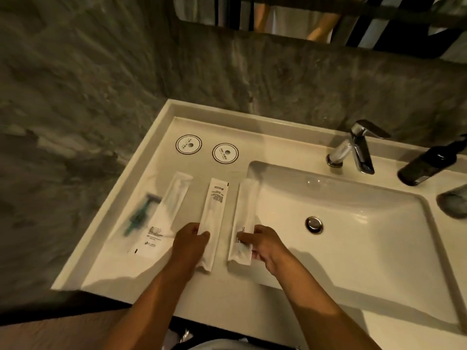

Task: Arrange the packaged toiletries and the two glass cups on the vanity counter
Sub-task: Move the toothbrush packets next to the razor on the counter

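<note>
Several long white toiletry packets lie side by side on the white vanity counter [121, 269], left of the basin. My left hand [190, 242] pinches the middle packet [213, 213] near its lower end. My right hand [262, 245] grips the right packet [245, 218] at the basin's left rim. Further left lie another white packet [166, 213] and a clear-wrapped green razor [139, 215]. Two round paper coasters [188, 144] [225, 153] sit behind the packets. A glass cup [453, 204], partly cut off, shows at the right edge.
The sunken basin [353, 236] with its drain fills the counter's middle. A chrome tap [353, 150] stands behind it, and a dark bottle [427, 165] is to the tap's right. Grey stone wall rises behind and to the left.
</note>
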